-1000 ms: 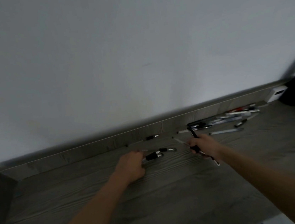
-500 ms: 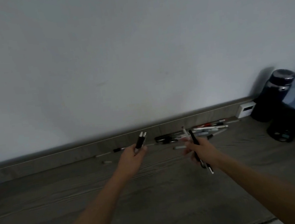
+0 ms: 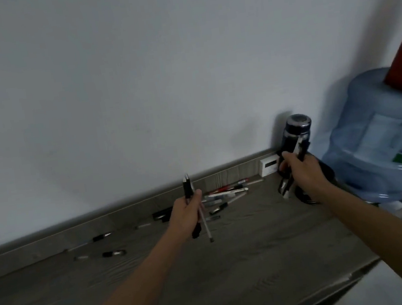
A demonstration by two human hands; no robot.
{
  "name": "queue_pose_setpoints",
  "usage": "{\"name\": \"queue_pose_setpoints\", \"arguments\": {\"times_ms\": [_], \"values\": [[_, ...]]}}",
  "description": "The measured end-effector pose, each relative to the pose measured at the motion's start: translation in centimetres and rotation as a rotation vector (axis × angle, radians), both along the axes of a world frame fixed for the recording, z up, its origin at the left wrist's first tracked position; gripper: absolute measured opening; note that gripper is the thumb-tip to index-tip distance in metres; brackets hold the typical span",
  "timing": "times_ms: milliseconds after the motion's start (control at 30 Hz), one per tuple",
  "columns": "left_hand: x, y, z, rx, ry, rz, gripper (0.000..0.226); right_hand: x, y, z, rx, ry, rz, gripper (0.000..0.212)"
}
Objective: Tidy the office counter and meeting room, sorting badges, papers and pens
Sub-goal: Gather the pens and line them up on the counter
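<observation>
The counter [image 3: 233, 262] is flat grey wood with long lines in it. The left hand [image 3: 186, 216] curls round a thin bunch of pens [image 3: 188, 189], black and silver sticks that poke out above and below the fist. The right hand [image 3: 302, 175] grips a second bunch [image 3: 285, 190] near the back right corner, in front of a round dark bottle [image 3: 293, 128] with a shiny top. This bunch is blurry, maybe three or four pens. Some loose pens [image 3: 228, 194] lie along the back edge, some red, some white. A small white box [image 3: 268, 166] sits by the wall. A big see-through blue jug [image 3: 376, 146] is cut off at the right.
</observation>
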State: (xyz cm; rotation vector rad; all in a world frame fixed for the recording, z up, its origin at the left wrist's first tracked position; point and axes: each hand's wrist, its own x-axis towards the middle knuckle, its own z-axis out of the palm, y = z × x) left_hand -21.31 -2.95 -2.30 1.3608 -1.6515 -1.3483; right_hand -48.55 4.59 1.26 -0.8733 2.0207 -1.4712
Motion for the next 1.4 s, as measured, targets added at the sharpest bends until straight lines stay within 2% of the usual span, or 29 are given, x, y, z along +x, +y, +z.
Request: {"name": "queue_pose_setpoints", "arguments": {"times_ms": [100, 200, 300, 400, 500, 600, 667, 767, 900, 1067, 1167, 1300, 1400], "values": [[-1.7, -1.5, 0.5, -0.073, -0.108, -0.059, 0.045, -4.1, 0.3, 1.4, -0.066, 0.024, -0.231, 0.044], [-3.7, -2.2, 1.1, -0.124, -0.119, -0.127, 0.041, -7.7, 0.5, 1.5, -0.191, -0.099, -0.38, 0.029], [-5.6, -2.0, 0.8, -0.101, -0.1, -0.166, 0.036, -9.9, 1.2, 0.8, -0.166, -0.068, -0.419, 0.023], [-7.2, -1.8, 0.4, -0.012, -0.044, -0.149, 0.029, -11.6, 1.1, -1.1, -0.061, -0.021, -0.37, 0.024], [-8.7, -1.6, 1.1, 0.056, 0.055, -0.124, 0.024, -12.7, 0.3, -3.1, 0.141, 0.095, -0.271, 0.033], [-11.4, -1.2, 1.7, 0.093, 0.139, -0.074, 0.015, -14.5, -0.1, -3.9, 0.389, 0.281, -0.047, 0.033], [-13.3, -0.9, 2.1, 0.113, 0.158, -0.044, 0.012, -15.4, -0.4, -4.2, 0.476, 0.353, 0.077, 0.035], [-16.6, -0.5, 2.5, 0.147, 0.199, -0.028, 0.012, -17.0, -0.4, -4.8, 0.442, 0.327, 0.188, 0.035], [-21.5, 0.2, 2.2, 0.159, 0.24, -0.02, 0.011, -18.8, 0.6, -5.3, 0.268, 0.14, 0.281, 0.028], [-27.0, 0.4, 1.8, 0.154, 0.29, -0.026, 0.013, -20.3, 1.9, -5.2, 0.081, 0.057, 0.243, 0.025], [-29.5, 0.2, 1.3, 0.155, 0.244, -0.015, 0.014, -21.3, 2.9, -5.8, 0.066, 0.003, 0.237, 0.025], [-31.0, -0.7, 0.6, -0.007, 0.03, -0.023, 0.011, -22.2, 3.7, -6.9, 0.073, -0.056, 0.272, 0.034], [-31.3, -1.3, 0.2, -0.095, -0.169, -0.172, 0.012, -22.3, 3.8, -7.0, 0.098, -0.012, 0.306, 0.016]]}}
